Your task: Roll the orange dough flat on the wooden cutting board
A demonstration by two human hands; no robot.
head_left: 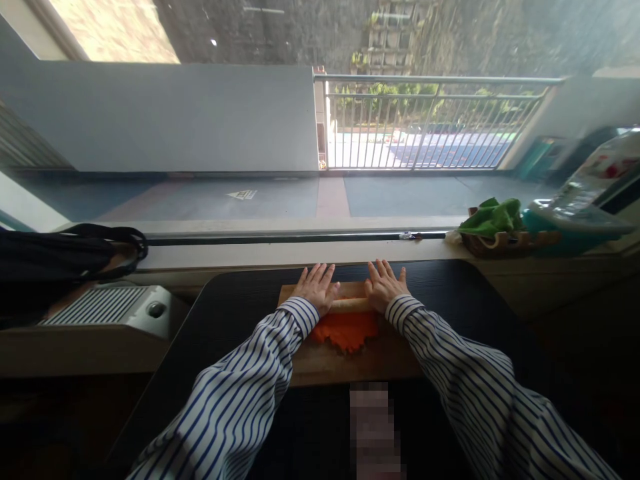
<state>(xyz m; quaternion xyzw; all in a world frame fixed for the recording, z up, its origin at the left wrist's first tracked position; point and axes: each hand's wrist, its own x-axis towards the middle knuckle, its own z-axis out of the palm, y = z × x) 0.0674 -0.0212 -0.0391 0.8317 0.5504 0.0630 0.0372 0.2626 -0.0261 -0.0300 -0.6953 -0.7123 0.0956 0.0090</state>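
Note:
A pale wooden rolling pin (349, 305) lies across a flattened sheet of orange dough or clay (347, 331) with a ragged near edge. Under both is a wooden board (357, 369). My left hand (317, 287) rests palm down on the pin's left end, fingers stretched forward and slightly apart. On the right end, my right hand (386, 285) lies flat in the same way, fingers spread. The hands hide the pin's two ends and part of the orange sheet's sides.
The board is on a black table (235, 327) against a window sill (280, 256). A green cloth (495, 218) on a basket, a teal basin (575, 223) and a clear plastic bottle (595, 175) stand at right. A black bag (60, 260) and a white radiator (110, 310) are at left.

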